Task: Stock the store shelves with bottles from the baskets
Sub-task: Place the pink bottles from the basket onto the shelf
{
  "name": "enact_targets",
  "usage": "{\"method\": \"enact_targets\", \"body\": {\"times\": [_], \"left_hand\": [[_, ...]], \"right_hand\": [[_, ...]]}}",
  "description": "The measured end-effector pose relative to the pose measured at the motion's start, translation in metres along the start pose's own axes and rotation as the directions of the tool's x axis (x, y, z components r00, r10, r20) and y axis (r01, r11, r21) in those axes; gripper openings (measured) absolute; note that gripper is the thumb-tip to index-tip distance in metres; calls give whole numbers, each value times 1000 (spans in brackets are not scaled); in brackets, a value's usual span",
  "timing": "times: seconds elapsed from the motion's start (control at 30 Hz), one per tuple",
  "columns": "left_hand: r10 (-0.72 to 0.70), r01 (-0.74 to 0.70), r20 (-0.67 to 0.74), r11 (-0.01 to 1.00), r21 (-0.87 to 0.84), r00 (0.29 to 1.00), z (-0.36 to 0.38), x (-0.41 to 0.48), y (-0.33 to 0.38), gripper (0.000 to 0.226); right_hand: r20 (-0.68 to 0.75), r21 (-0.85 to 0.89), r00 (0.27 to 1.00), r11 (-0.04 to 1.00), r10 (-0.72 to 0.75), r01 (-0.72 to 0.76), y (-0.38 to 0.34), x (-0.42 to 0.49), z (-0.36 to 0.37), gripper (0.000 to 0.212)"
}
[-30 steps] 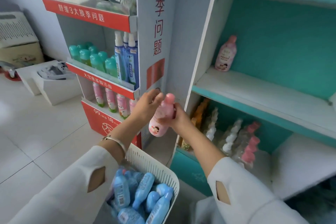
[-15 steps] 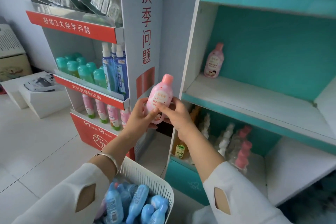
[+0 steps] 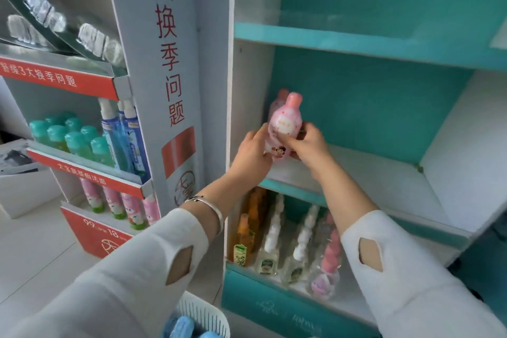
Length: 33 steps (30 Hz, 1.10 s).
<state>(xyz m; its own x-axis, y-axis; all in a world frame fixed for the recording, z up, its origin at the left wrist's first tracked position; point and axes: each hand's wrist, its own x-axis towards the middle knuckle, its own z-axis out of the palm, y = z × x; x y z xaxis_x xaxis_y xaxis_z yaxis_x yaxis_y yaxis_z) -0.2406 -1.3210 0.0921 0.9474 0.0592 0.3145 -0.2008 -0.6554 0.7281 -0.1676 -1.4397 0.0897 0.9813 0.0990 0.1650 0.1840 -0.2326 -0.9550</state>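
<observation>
A pink bottle [image 3: 286, 121] with a pink cap stands upright over the left end of the white middle shelf [image 3: 365, 173] of the teal unit. My left hand [image 3: 251, 155] grips its lower left side. My right hand [image 3: 308, 147] holds its lower right side, fingers curled round it. Right behind it a second pink bottle [image 3: 279, 96] shows only its cap and shoulder. Whether the held bottle touches the shelf I cannot tell. The white basket [image 3: 204, 315] with blue bottles [image 3: 182, 328] sits at the bottom edge, under my left arm.
The shelf below holds orange bottles [image 3: 244, 239], clear pump bottles [image 3: 270, 247] and pink-capped bottles [image 3: 327, 263]. Left stands a red-and-white display rack [image 3: 175, 90] with green-capped bottles [image 3: 71, 137], blue spray bottles [image 3: 123, 140] and pink tubes [image 3: 112, 200]. A teal shelf [image 3: 356, 41] lies above.
Both hands have carried the pink bottle up and to the right, from in front of the rack's side panel into the middle shelf, next to the bottle standing there.
</observation>
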Motion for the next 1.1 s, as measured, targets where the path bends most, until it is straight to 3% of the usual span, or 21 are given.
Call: {"method": "enact_targets", "body": {"times": [0.07,0.17,0.27,0.4,0.53,0.7,0.9,1.1], "left_hand": [[-52,52,40,999,13,998,8,16,2,53],[-135,133,99,991,26,986,21,48,-5,42],[-193,197,120,980,-22,974,31,76,-11,43],[-220,216,5,955,-203,976,39,96,-16,29],[-201,198,-7,966,-165,979,43,98,-25,41],[-164,165,33,986,-37,986,31,77,-15,39],[-124,126,-63,992,30,990,2,22,-8,34],[-109,116,-64,987,109,992,-36,-51,-29,26]], "right_hand": [[-35,-170,999,984,40,-45,10,28,0,46],[-33,-339,999,940,22,-32,22,66,7,35],[17,-375,1000,927,-10,16,25,94,14,38],[52,-398,999,917,-16,36,34,115,20,51],[36,-389,999,920,-37,48,43,117,24,46],[22,-377,998,924,-57,61,30,93,20,30],[-70,-434,981,891,-179,131,4,18,19,26],[135,-430,950,847,-280,311,-16,-69,60,18]]}}
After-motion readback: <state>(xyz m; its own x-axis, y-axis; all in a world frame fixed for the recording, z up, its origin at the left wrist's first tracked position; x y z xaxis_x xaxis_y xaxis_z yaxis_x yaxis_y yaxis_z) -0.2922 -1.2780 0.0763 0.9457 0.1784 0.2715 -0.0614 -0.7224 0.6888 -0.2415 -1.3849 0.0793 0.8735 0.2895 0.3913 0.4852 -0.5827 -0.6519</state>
